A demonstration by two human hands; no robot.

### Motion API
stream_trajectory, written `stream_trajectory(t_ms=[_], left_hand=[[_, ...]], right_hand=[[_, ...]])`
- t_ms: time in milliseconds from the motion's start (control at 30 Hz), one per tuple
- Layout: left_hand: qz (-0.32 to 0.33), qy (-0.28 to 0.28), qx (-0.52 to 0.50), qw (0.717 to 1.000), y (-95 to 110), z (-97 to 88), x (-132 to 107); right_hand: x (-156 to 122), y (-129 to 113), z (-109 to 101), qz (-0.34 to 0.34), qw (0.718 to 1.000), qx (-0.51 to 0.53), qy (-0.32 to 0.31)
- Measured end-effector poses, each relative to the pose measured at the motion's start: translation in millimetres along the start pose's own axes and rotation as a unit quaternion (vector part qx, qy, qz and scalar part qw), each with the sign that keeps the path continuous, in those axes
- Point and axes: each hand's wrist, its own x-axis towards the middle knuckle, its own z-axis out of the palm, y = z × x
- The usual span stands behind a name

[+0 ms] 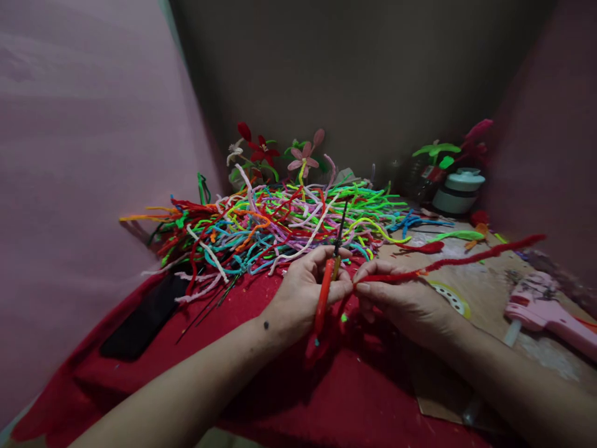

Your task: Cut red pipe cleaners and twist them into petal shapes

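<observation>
Holding orange-handled tool (323, 295), red pipe cleaner (466, 257), near end seemingly behind hands (410, 302).

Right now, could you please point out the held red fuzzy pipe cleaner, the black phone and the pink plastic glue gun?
Red fuzzy pipe cleaner (459, 259), head view: its free length.
Black phone (140, 320), head view: its dark face.
Pink plastic glue gun (529, 307), head view: its body.

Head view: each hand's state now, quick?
Left hand: closed, holding the orange-handled tool.
Right hand: closed, pinching the red fuzzy stem.
</observation>
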Motion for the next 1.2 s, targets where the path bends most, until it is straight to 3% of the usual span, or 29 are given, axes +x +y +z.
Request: stream_trajectory(t_ms=[167, 300, 433, 567, 800, 1000, 1200], left_hand=[[-0.017, -0.003, 0.0, 1.0, 0, -10.4, 3], [-0.035, -0.005, 0.015, 0.999, 3, -16.8, 6], [-0.01, 0.022, -0.012, 1.0, 3, -9.4, 6], [-0.02, 0.004, -0.038, 0.999, -1, -1.8, 5], [-0.054, -0.044, -0.043, 0.997, -7, -8.0, 7], [-0.082, -0.027, -0.031, 0.996, 0, -6.2, 6], [-0.088, -0.054, -0.007, 0.995, 0, -8.0, 6]], right_hand=[[3, -9, -1, -0.065, 0.994, 0.069, 0.062], [6, -15, -2, -0.037, 0.986, 0.112, 0.122], [4, -10, 1, -0.008, 0.992, 0.092, 0.082], [1, -3, 6, 0.004, 0.996, 0.078, 0.05], [4, -4, 3, 0.009, 0.991, 0.109, 0.08], [6, -4, -1, 0.035, 0.987, 0.149, 0.058], [4, -6, 3, 0.049, 0.986, 0.15, 0.047]])
